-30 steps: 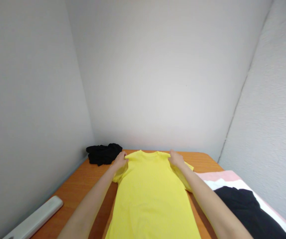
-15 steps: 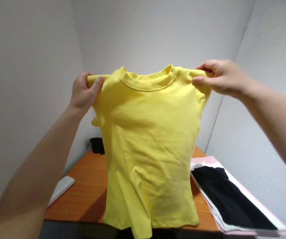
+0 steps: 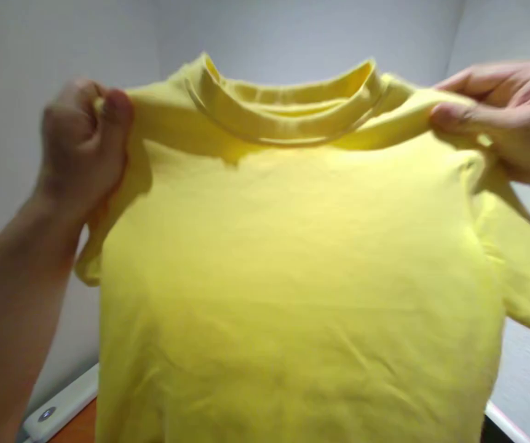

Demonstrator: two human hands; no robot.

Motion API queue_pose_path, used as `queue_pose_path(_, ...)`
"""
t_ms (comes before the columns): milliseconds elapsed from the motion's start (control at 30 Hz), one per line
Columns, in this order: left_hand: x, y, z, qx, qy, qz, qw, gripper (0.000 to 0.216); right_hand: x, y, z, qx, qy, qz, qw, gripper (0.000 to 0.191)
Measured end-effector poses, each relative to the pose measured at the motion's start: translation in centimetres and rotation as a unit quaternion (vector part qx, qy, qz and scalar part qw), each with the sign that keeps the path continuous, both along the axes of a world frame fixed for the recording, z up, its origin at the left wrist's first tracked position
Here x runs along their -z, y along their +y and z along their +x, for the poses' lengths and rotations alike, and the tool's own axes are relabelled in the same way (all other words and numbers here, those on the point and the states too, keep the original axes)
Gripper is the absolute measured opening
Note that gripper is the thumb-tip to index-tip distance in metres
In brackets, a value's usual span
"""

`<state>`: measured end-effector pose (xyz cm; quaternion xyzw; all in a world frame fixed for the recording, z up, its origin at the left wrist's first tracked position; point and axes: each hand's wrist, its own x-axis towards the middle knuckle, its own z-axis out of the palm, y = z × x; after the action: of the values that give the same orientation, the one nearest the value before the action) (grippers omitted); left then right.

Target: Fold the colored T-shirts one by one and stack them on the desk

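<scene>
A yellow T-shirt hangs upright close in front of the camera and fills most of the view. My left hand is closed in a fist on its left shoulder seam. My right hand pinches the right shoulder seam between thumb and fingers. The collar sits at the top between both hands, and the short sleeves droop at each side. The shirt hides almost all of the table behind it.
A flat white device lies at the lower left on a sliver of orange table. A pink-white edge shows at the lower right. Grey walls stand behind and to both sides.
The shirt went from lying flat on the table to being lifted by its shoulders, and it has now come much closer to the camera, with both hands spread wider.
</scene>
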<state>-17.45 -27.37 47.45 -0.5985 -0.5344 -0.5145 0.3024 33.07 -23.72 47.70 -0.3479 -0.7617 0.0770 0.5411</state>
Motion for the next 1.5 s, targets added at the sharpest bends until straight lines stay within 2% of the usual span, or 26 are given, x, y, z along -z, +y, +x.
queue_pose_path(67,2.1,2.9,1.2,-0.016,0.031,0.023,0.999,0.054,2.6,3.0,-2.3,-0.035,0.022,-0.037,0.998,0.049)
queue_pose_path(100,3.3,4.5,1.4,-0.016,0.048,-0.005,0.999,0.052,4.0,4.8,-3.1,-0.057,0.022,-0.078,0.995,0.054)
queue_pose_path(200,7.8,10.0,1.0,-0.010,0.073,-0.161,0.984,0.050,9.6,11.3,-4.3,-0.091,-0.002,-0.202,0.975,0.055)
queue_pose_path(267,12.3,14.0,0.7,-0.021,0.075,-0.263,0.962,0.051,14.6,16.0,-5.1,-0.085,-0.044,-0.235,0.967,0.045)
queue_pose_path(300,14.9,15.9,0.8,-0.035,0.082,-0.305,0.948,0.051,17.4,18.1,-5.7,-0.059,-0.085,-0.247,0.964,0.039)
queue_pose_path(333,17.7,17.7,1.2,-0.056,0.096,-0.344,0.932,0.051,20.3,20.1,-6.4,0.015,-0.137,-0.238,0.961,0.035)
queue_pose_path(367,20.6,19.3,1.7,-0.070,0.114,-0.378,0.916,0.050,23.2,21.6,-7.2,0.106,-0.209,-0.221,0.947,0.033)
queue_pose_path(400,23.5,20.7,2.4,-0.071,0.123,-0.396,0.907,0.048,26.1,22.8,-8.2,0.142,-0.234,-0.223,0.936,0.035)
queue_pose_path(500,31.4,23.1,4.6,-0.038,0.167,-0.432,0.886,0.040,33.8,24.4,-11.4,0.194,-0.288,-0.235,0.908,0.041)
queue_pose_path(567,35.6,23.6,5.8,-0.004,0.198,-0.453,0.869,0.040,38.0,24.4,-13.3,0.199,-0.322,-0.246,0.892,0.039)
queue_pose_path(633,39.0,23.8,6.3,0.019,0.214,-0.474,0.854,0.043,41.4,24.3,-14.8,0.198,-0.350,-0.256,0.879,0.042)
queue_pose_path(700,41.5,24.1,6.2,0.024,0.213,-0.496,0.841,0.050,44.1,24.4,-15.5,0.198,-0.370,-0.271,0.866,0.052)
queue_pose_path(833,44.3,25.2,5.2,0.020,0.197,-0.526,0.827,0.060,47.3,25.2,-15.4,0.213,-0.402,-0.288,0.842,0.067)
queue_pose_path(1000,45.3,26.0,4.5,0.027,0.187,-0.525,0.830,0.063,49.0,26.1,-14.6,0.223,-0.409,-0.251,0.849,0.069)
queue_pose_path(1300,45.4,26.3,5.0,0.031,0.155,-0.537,0.829,0.063,49.4,27.0,-14.5,0.220,-0.412,-0.255,0.847,0.069)
queue_pose_path(1400,44.5,26.5,4.7,0.036,0.145,-0.532,0.833,0.063,48.8,26.8,-14.5,0.216,-0.413,-0.251,0.848,0.066)
queue_pose_path(1500,43.2,25.9,3.1,0.002,0.117,-0.517,0.848,0.062,48.0,26.0,-14.1,0.229,-0.392,-0.236,0.859,0.064)
